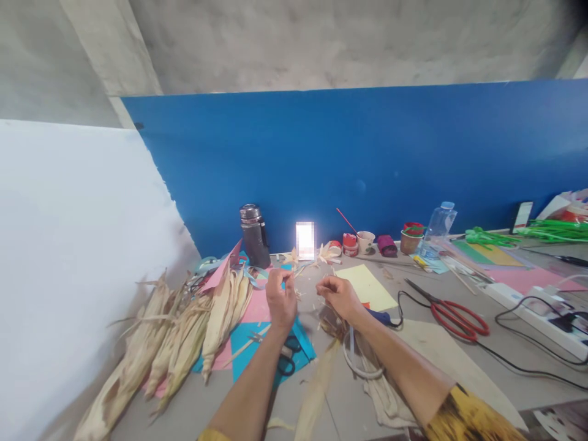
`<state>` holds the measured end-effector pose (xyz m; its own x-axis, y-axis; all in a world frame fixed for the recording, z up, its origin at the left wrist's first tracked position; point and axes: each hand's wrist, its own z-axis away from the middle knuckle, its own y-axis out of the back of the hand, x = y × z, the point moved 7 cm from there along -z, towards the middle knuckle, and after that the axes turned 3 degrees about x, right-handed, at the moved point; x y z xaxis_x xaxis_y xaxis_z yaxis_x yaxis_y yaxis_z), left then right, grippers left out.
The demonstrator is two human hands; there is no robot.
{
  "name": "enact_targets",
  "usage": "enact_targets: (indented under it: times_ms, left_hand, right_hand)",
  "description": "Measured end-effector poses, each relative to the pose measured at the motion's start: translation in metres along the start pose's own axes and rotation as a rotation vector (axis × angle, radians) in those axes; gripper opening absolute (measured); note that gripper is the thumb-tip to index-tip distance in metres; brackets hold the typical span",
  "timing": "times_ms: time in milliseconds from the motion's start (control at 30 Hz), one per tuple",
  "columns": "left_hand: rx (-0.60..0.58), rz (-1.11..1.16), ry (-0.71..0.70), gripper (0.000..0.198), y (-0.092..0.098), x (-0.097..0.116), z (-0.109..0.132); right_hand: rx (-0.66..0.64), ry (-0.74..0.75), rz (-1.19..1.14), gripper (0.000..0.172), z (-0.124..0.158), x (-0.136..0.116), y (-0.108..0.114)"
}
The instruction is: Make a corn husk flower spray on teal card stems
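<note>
My left hand (282, 300) is raised over the middle of the table, its fingers curled in a pinch. Across a small gap, my right hand (340, 296) is also pinched, with fingertips turned toward the left. Whatever lies between the fingers of either hand is too small to make out. Behind the hands are pale corn husk pieces (325, 252) near a bright, blurred phone-like screen (305, 240). Black-handled scissors (287, 361) lie on blue paper (245, 349) beneath my left forearm. Under my right wrist are more husks (331, 367) and a white ring (362, 372).
Dried corn husks (179, 343) are heaped at left beside a dark thermos (255, 236). Red-handled scissors (459, 318), a cable and a white power strip (542, 318) lie right. Paint jars (350, 245), a paper cup (365, 242) and a plastic bottle (440, 229) line the blue wall (358, 147).
</note>
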<state>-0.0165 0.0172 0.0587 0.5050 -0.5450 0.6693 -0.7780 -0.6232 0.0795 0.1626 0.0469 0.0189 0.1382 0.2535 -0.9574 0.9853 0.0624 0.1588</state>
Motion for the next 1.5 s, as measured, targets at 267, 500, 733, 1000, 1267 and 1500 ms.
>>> enact_targets:
  times_ms: [267, 500, 733, 1000, 1267, 1500]
  left_hand:
    - [0.094, -0.006, 0.040, 0.011, 0.011, -0.003, -0.006]
    - [0.083, 0.056, 0.054, 0.012, 0.011, -0.004, -0.007]
    - [0.077, 0.289, 0.508, 0.020, -0.006, -0.048, 0.006]
    - [-0.081, 0.450, 0.671, 0.023, -0.029, -0.039, 0.024]
    - [-0.294, 0.280, 0.430, 0.018, -0.042, -0.007, 0.034]
    - [-0.344, 0.323, 0.547, 0.014, -0.052, -0.015, 0.046]
  right_hand:
    - [0.006, -0.009, 0.005, 0.019, -0.002, 0.002, 0.001]
    - [0.026, -0.012, 0.006, 0.019, -0.002, -0.001, 0.002]
    - [0.013, -0.005, 0.013, 0.019, 0.000, -0.006, 0.001]
    - [0.007, 0.015, 0.021, 0.019, 0.002, -0.008, 0.002]
    - [0.095, 0.049, 0.013, 0.025, 0.000, -0.011, 0.010]
    - [0.143, 0.045, 0.121, 0.025, -0.002, -0.005, 0.015]
